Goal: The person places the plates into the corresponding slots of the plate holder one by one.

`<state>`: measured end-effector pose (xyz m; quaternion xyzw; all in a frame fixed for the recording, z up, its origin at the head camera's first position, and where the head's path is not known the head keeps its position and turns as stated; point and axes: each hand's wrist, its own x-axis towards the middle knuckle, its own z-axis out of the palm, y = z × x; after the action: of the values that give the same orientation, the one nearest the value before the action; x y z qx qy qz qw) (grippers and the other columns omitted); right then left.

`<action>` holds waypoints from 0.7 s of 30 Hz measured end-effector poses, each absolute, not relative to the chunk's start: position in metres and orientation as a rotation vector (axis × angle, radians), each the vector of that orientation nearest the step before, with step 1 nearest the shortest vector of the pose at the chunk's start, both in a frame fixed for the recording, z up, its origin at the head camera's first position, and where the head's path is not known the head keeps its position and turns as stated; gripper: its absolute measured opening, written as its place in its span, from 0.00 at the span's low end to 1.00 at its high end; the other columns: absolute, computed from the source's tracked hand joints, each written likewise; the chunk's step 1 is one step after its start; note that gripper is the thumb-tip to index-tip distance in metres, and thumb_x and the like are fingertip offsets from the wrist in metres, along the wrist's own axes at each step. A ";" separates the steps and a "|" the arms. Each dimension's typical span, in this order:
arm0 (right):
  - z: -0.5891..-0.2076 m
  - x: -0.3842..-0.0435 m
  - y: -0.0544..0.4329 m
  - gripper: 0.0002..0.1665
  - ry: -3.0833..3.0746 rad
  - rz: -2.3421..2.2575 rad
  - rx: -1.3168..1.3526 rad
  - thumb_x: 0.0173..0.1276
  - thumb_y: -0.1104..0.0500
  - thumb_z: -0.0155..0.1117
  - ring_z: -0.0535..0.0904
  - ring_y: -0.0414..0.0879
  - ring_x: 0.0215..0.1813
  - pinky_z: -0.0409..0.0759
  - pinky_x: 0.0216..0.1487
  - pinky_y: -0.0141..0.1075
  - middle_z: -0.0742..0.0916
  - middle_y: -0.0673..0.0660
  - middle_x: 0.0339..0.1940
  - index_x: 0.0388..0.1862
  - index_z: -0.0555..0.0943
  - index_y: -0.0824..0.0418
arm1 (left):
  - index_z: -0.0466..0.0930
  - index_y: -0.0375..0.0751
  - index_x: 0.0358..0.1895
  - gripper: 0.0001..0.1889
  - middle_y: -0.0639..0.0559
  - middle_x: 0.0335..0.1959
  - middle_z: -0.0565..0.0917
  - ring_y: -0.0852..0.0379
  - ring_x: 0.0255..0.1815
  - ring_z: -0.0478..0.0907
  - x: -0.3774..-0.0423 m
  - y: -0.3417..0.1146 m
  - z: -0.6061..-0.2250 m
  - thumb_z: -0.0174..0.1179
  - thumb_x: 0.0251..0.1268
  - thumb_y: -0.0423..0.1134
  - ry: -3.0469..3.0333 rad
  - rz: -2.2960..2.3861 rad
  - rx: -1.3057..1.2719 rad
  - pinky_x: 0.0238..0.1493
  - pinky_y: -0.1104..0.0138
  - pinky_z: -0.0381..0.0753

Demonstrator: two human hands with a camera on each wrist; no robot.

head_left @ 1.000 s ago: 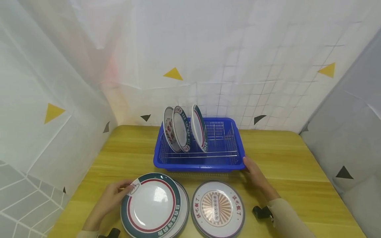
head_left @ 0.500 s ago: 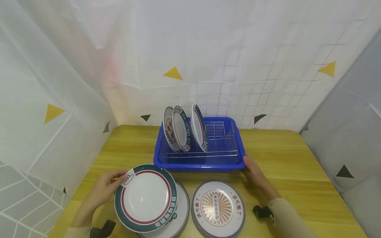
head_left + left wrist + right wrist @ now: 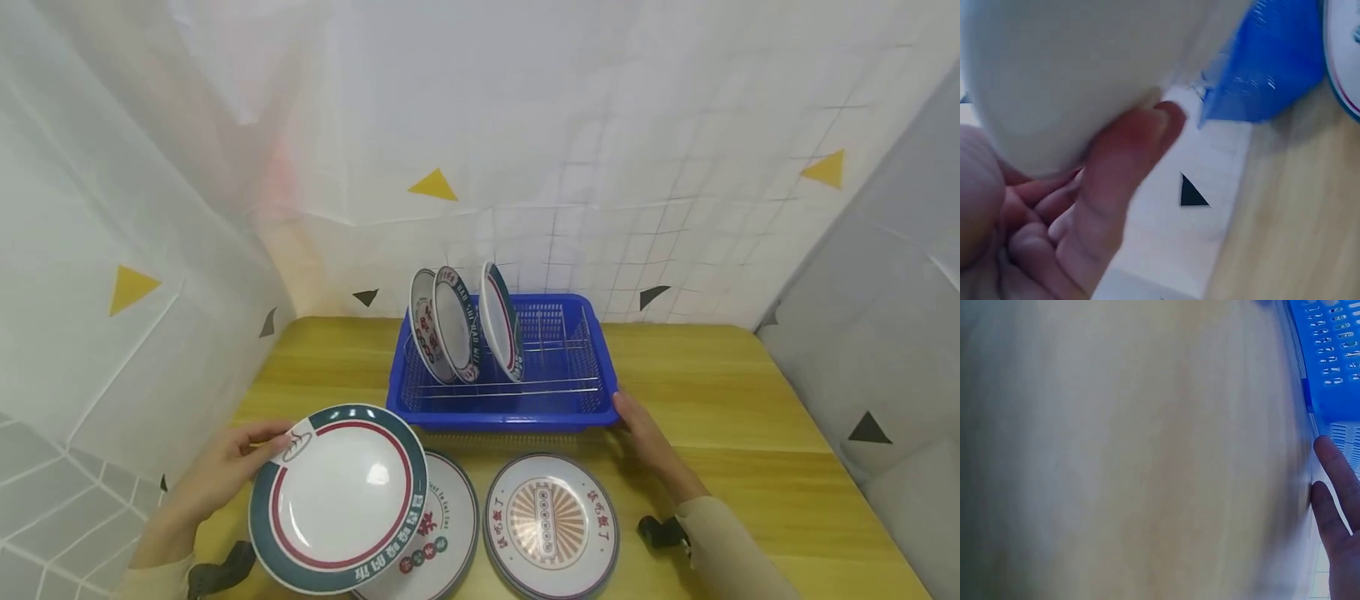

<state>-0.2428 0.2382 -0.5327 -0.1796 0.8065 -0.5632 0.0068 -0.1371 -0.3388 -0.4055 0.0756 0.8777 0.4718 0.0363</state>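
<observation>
My left hand (image 3: 236, 458) grips the upper left rim of a white plate (image 3: 341, 500) with a green band and a red ring. The plate is tilted and overlaps the left plate stack in the head view. In the left wrist view, bent fingers (image 3: 1110, 181) hold the edge of the plate (image 3: 1054, 75). My right hand (image 3: 648, 442) touches the front right corner of a blue dish rack basket (image 3: 502, 419). In the right wrist view its straight fingers (image 3: 1335, 462) lie beside the basket's blue wall (image 3: 1332, 394).
Three plates stand on edge in the basket's left half: a patterned plate (image 3: 423, 325), a second plate (image 3: 456, 325) and a green-banded plate (image 3: 498, 321). Below the basket, a left plate stack (image 3: 453, 525) and a right plate stack (image 3: 547, 525) lie on the wooden table (image 3: 750, 467).
My left hand has lifted the green-banded plate off the left stack and moved it left and tilted it, uncovering more of the printed plate beneath. My right hand stays at the basket corner.
</observation>
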 end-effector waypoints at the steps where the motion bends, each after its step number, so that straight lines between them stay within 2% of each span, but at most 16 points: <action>1: -0.533 -0.243 0.238 0.35 2.525 -1.766 -0.570 0.83 0.48 0.27 0.77 0.41 0.62 0.75 0.59 0.27 0.74 0.75 0.66 0.74 0.56 0.74 | 0.75 0.29 0.61 0.20 0.42 0.48 0.85 0.63 0.33 0.83 -0.137 -0.339 -0.401 0.54 0.74 0.40 2.715 1.457 0.212 0.32 0.67 0.86; 5: -0.534 -0.245 0.239 0.34 2.506 -1.830 -0.631 0.83 0.50 0.28 0.78 0.35 0.59 0.76 0.57 0.25 0.75 0.76 0.63 0.73 0.58 0.75 | 0.74 0.33 0.63 0.22 0.63 0.44 0.85 0.62 0.35 0.82 -0.148 -0.332 -0.378 0.54 0.74 0.44 2.830 1.463 0.191 0.34 0.68 0.86; 7: -0.534 -0.245 0.240 0.34 2.492 -1.852 -0.651 0.83 0.50 0.28 0.78 0.33 0.58 0.76 0.56 0.24 0.75 0.77 0.62 0.73 0.58 0.76 | 0.74 0.35 0.63 0.24 0.69 0.42 0.83 0.63 0.36 0.82 -0.157 -0.323 -0.364 0.53 0.74 0.48 2.873 1.474 0.169 0.35 0.69 0.85; 9: -0.534 -0.246 0.241 0.34 2.488 -1.845 -0.647 0.83 0.50 0.28 0.78 0.32 0.57 0.75 0.56 0.24 0.75 0.78 0.63 0.73 0.57 0.76 | 0.74 0.37 0.64 0.25 0.67 0.43 0.83 0.63 0.36 0.81 -0.168 -0.312 -0.348 0.53 0.74 0.51 2.915 1.472 0.139 0.35 0.70 0.85; 14: -0.534 -0.246 0.239 0.34 2.478 -1.815 -0.610 0.83 0.50 0.27 0.76 0.31 0.60 0.72 0.59 0.24 0.73 0.77 0.65 0.74 0.55 0.75 | 0.74 0.41 0.65 0.26 0.45 0.51 0.82 0.61 0.34 0.81 -0.202 -0.276 -0.300 0.52 0.73 0.54 2.927 1.514 0.078 0.35 0.72 0.84; 16: -0.535 -0.247 0.237 0.34 2.454 -1.839 -0.623 0.83 0.51 0.27 0.75 0.31 0.60 0.72 0.60 0.23 0.72 0.78 0.65 0.73 0.55 0.76 | 0.74 0.41 0.65 0.25 0.41 0.53 0.82 0.61 0.33 0.81 -0.216 -0.262 -0.283 0.52 0.73 0.53 2.904 1.551 0.091 0.35 0.72 0.85; 21: -0.541 -0.249 0.230 0.33 2.415 -1.870 -0.656 0.83 0.52 0.28 0.75 0.29 0.60 0.71 0.59 0.21 0.73 0.79 0.63 0.72 0.56 0.78 | 0.76 0.37 0.62 0.21 0.39 0.52 0.82 0.62 0.28 0.82 -0.246 -0.237 -0.260 0.53 0.74 0.46 2.874 1.655 0.181 0.32 0.71 0.85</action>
<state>-0.2486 0.2304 -0.5405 -0.2098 0.7730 -0.5986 0.0085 -0.2461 -0.2370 -0.2601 0.0541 0.8618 0.4963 -0.0901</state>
